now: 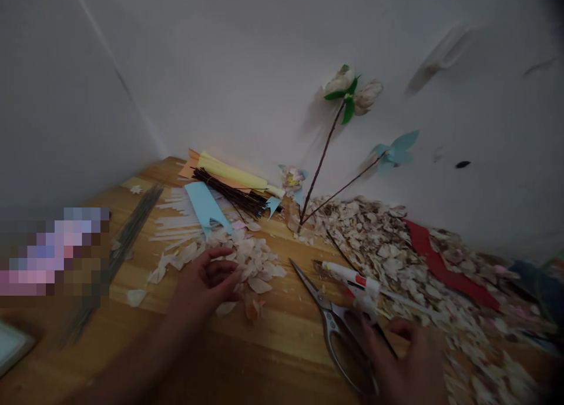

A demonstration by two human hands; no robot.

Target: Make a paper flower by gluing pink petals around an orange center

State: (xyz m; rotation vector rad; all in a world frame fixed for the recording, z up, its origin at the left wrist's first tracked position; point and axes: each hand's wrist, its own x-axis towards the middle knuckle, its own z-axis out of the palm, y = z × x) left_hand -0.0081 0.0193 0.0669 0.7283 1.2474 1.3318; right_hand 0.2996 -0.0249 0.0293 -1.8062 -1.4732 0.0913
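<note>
Beside a pile of pale dried petals (pixel 258 258), my left hand (pixel 200 287) hovers with loosely bent fingers, somewhat apart and with nothing visible in them. My right hand (pixel 409 364) is at the lower right, thumb and fingers apart, near the handles of metal scissors (pixel 328 317). The scissors lie on the table with blades pointing away to the left. A white hot glue gun (pixel 352 278) lies just beyond the right hand, its handle partly hidden. One orange-tinted petal (pixel 254 307) lies to the right of my left hand.
A brown stem bearing flowers (pixel 348 93) and a blue-petalled stem (pixel 394 149) lean at the wall. A large petal heap (pixel 374 228) with red paper (pixel 445 270) covers the right. Dark twigs (pixel 233 193), blue paper (pixel 205 202), white sticks (pixel 174 223) and grey wires (pixel 132 234) lie left.
</note>
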